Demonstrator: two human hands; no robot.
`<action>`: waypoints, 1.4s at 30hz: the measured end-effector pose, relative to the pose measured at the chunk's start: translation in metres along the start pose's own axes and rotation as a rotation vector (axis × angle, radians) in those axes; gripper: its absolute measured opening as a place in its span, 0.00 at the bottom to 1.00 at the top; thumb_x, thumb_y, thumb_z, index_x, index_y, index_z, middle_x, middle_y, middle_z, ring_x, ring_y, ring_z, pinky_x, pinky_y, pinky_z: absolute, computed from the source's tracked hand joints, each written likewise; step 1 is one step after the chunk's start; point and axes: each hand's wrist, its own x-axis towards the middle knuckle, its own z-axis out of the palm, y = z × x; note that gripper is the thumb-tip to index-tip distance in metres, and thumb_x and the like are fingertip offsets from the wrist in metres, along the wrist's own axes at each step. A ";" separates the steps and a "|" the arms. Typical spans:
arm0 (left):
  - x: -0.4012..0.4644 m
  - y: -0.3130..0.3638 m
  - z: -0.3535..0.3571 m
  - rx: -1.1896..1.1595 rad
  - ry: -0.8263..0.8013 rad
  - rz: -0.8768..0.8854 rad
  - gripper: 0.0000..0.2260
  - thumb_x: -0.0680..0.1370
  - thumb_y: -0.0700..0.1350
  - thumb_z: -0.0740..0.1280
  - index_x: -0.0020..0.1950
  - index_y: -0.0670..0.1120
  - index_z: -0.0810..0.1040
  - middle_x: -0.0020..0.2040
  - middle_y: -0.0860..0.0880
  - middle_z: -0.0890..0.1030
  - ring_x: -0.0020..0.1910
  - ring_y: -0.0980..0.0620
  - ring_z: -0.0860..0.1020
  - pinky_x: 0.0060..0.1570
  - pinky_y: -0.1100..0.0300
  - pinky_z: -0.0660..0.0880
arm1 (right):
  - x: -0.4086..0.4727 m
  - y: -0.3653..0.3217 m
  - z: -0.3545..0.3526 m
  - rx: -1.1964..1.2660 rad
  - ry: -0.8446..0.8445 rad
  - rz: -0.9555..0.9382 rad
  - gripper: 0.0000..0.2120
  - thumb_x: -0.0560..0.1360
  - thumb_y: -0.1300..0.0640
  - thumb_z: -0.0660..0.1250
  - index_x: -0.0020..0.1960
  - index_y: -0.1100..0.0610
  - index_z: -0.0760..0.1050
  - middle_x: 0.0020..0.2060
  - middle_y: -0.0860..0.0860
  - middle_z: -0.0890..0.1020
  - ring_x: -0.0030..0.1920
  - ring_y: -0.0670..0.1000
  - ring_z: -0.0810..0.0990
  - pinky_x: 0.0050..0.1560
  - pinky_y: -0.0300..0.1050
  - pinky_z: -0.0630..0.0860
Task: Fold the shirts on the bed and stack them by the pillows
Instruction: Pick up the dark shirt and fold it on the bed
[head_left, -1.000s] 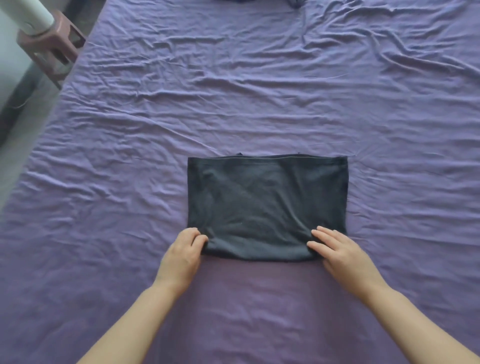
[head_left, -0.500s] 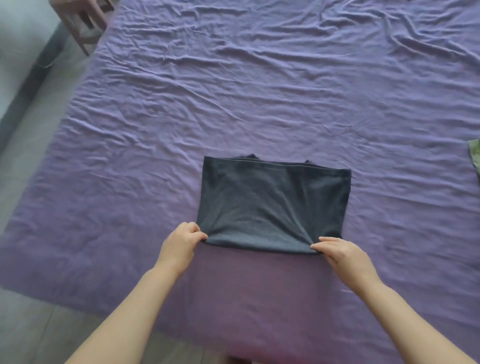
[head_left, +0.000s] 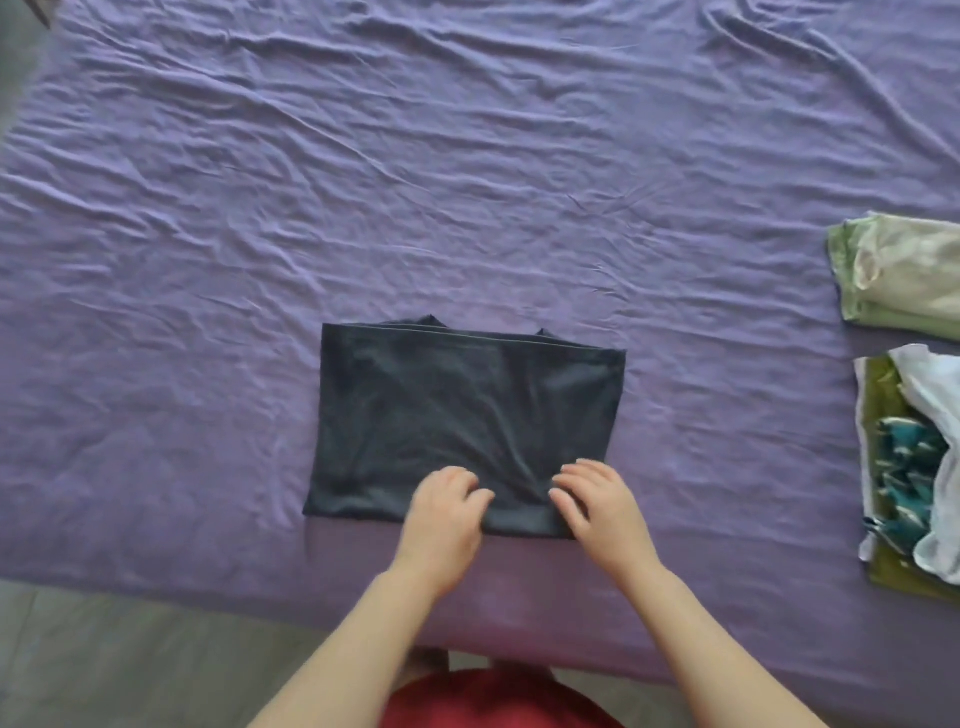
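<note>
Wrinkled purple bed sheet carries a dark grey folded cotton shirt, a neat rectangle near the bed's front edge. Left hand and right hand press loosely spread on its near hem. Pale green folded garment lies far right.

no text, label, brand, number or sign can be read anywhere in this view.

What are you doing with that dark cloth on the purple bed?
A person is folding a dark shirt on the purple bed. The left hand and right hand rest on its near edge, toward the right side. Two more folded clothes, a pale green one and a patterned one, lie at the right.
</note>
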 end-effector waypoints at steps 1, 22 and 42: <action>0.010 0.019 0.008 -0.038 0.000 0.033 0.10 0.62 0.38 0.68 0.42 0.45 0.83 0.41 0.46 0.80 0.41 0.45 0.80 0.39 0.56 0.77 | 0.007 0.004 -0.002 0.030 0.045 0.096 0.10 0.74 0.60 0.69 0.55 0.60 0.80 0.56 0.55 0.80 0.61 0.57 0.75 0.62 0.51 0.71; 0.033 0.036 -0.005 -0.339 0.007 -0.356 0.16 0.74 0.48 0.62 0.62 0.53 0.73 0.53 0.55 0.78 0.51 0.54 0.77 0.45 0.59 0.73 | 0.114 -0.032 -0.033 0.721 0.155 0.654 0.09 0.69 0.54 0.67 0.43 0.59 0.74 0.38 0.56 0.79 0.41 0.56 0.78 0.45 0.55 0.77; -0.047 -0.148 -0.051 -0.722 -0.135 -0.829 0.10 0.75 0.47 0.66 0.56 0.51 0.76 0.52 0.56 0.79 0.51 0.56 0.76 0.51 0.59 0.75 | 0.168 -0.233 0.092 0.371 -0.164 0.318 0.22 0.74 0.50 0.67 0.65 0.52 0.64 0.50 0.48 0.76 0.47 0.50 0.78 0.45 0.47 0.76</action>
